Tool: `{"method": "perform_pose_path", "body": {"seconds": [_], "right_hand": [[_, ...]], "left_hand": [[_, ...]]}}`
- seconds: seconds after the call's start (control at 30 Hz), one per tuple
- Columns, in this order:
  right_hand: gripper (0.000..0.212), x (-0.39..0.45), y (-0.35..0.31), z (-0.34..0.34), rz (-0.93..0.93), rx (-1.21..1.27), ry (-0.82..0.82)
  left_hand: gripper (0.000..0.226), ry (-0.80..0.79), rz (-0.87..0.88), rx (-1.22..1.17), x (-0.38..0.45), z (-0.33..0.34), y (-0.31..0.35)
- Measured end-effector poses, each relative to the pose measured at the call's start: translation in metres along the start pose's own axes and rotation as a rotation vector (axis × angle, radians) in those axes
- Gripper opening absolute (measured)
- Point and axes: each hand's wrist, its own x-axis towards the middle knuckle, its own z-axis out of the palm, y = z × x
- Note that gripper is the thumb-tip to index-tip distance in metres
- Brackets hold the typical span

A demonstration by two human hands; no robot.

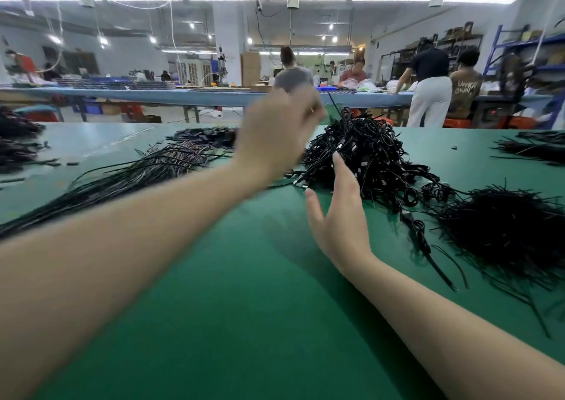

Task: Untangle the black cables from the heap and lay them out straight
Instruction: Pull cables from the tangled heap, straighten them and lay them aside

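Green mat (244,292) fills the workshop table. Left hand (275,136), blurred, pinches one cable (334,106) rising from the heap (367,155) just right of it; right hand (339,213), fingers straight, touches the heap's near side. Straightened cables (137,173) lie left.

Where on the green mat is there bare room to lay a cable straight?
The near green mat between both forearms is bare. Another bare strip lies far left, beyond the straightened cables. Crowded: the tangled heap by the right hand, and the pile to the right.
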Motion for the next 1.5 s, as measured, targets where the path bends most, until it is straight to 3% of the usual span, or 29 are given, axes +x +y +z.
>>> {"method": "perform_pose_path", "body": {"seconds": [0.1,0.23,0.3,0.37,0.5,0.57,0.73,0.83,0.9,1.0,1.1,1.2,1.27,1.37,1.5], "right_hand": [[0.048,0.007,0.001,-0.007,-0.067,0.044,0.161],[0.031,0.014,0.009,-0.008,0.107,0.025,0.344],[0.029,0.013,0.011,-0.008,0.058,-0.050,0.395],[0.031,0.013,0.014,-0.008,-0.064,-0.123,0.335],[0.037,0.014,0.020,-0.006,-0.123,-0.365,-0.107],[0.035,0.014,0.023,-0.009,-0.123,-0.387,-0.225],[0.026,0.015,0.029,-0.019,-0.137,-0.476,-0.235],[0.021,0.014,0.031,-0.020,-0.113,-0.545,-0.196],[0.026,0.014,0.031,-0.019,-0.047,-0.543,-0.157],[0.032,0.014,0.028,-0.024,0.009,-0.416,-0.058],[0.030,0.011,0.021,-0.025,-0.073,-0.285,-0.062],[0.030,0.006,0.012,-0.019,-0.101,-0.176,-0.188],[0.027,0.002,0.011,-0.014,-0.112,-0.156,-0.308],[0.023,0.000,0.013,-0.012,-0.124,-0.186,-0.465],[0.023,0.003,0.019,-0.010,-0.064,-0.170,-0.461]], "left_hand": [[0.020,-0.118,-0.007,-0.178,-0.044,0.054,0.033],[0.012,0.002,-0.162,-0.406,-0.058,0.089,0.035],[0.011,0.061,-0.196,-0.429,-0.061,0.097,0.029],[0.009,0.043,-0.240,-0.471,-0.067,0.103,0.014],[0.013,-0.147,-0.369,-0.604,-0.081,0.108,-0.008],[0.017,-0.137,-0.371,-0.527,-0.080,0.108,-0.011],[0.016,-0.156,-0.295,-0.302,-0.080,0.102,-0.005],[0.037,-0.244,-0.267,-0.116,-0.084,0.097,-0.007],[0.050,-0.240,-0.312,-0.114,-0.084,0.094,-0.010],[0.065,-0.391,-0.500,-0.121,-0.084,0.093,-0.019],[0.060,-0.465,-0.740,-0.385,-0.080,0.094,-0.025],[0.041,-0.285,-1.090,-0.985,-0.061,0.085,-0.033],[0.027,-0.109,-1.223,-1.296,-0.052,0.073,-0.041],[0.036,0.093,-1.251,-1.589,-0.042,0.053,-0.056],[0.039,0.062,-1.211,-1.721,-0.034,0.032,-0.068]]}}
